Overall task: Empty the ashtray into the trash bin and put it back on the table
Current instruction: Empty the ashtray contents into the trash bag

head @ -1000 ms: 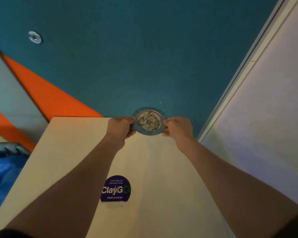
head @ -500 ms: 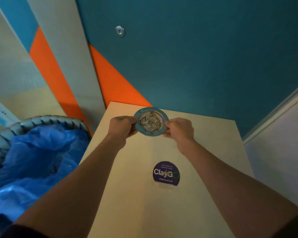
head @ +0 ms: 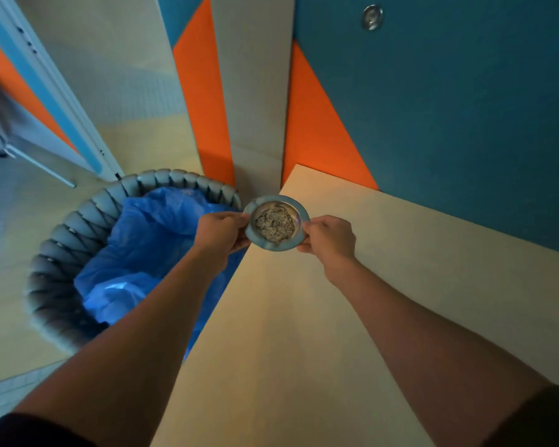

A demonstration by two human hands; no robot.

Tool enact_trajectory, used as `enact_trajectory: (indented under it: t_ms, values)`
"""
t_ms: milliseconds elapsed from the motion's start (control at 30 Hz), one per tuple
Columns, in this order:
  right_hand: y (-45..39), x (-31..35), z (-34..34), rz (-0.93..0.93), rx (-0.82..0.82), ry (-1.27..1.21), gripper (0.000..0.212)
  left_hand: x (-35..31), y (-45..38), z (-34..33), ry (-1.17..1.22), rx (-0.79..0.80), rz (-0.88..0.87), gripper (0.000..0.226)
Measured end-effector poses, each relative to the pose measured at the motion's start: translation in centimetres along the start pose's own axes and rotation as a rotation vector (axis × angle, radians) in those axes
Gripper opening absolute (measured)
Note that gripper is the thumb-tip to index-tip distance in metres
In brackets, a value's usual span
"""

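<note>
Pale beige rectangular table [head: 352,301] | grey woven trash bin with blue liner [head: 78,227] beside its left edge | small round metal ashtray [head: 275,222], ash-filled, held level over that edge | probably light, rigid, spill-prone; rim pinched by left hand [head: 221,232] and right hand [head: 331,241].

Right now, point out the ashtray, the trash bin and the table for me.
ashtray [head: 274,224]: head view, on the ash heap in its bowl.
trash bin [head: 78,217]: head view, on the woven grey rim.
table [head: 304,317]: head view, on the bare top between the forearms.
</note>
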State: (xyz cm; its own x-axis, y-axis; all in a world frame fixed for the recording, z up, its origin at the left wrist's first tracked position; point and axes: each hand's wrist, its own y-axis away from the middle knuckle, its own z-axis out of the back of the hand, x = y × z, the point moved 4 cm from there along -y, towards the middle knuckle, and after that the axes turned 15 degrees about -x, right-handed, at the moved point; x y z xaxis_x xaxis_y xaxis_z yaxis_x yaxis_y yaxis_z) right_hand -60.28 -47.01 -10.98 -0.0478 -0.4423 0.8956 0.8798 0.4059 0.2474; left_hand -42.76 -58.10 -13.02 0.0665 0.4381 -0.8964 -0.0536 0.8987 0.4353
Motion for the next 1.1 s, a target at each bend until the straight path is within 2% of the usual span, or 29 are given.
enact_trajectory:
  t_ms: [333,667,867,1100]
  values:
    - [2.0,-1.8,-10.2,0.008,0.123,0.074,0.007,2.3,-5.8,7.4,-0.013,-0.125,0.047,0.012]
    - [2.2,-4.5,-17.6,0.117,0.265,0.139,0.014,4.6,-11.7,12.5,-0.043,-0.286,0.09,0.014]
    - [1.0,-7.2,-20.4,0.38,0.337,0.367,0.016,6.9,-15.4,15.1,-0.079,-0.385,0.098,0.014]
    - [1.3,-10.6,-22.7,0.743,0.553,0.594,0.015,9.9,-18.7,16.8,-0.12,-0.422,0.12,0.013]
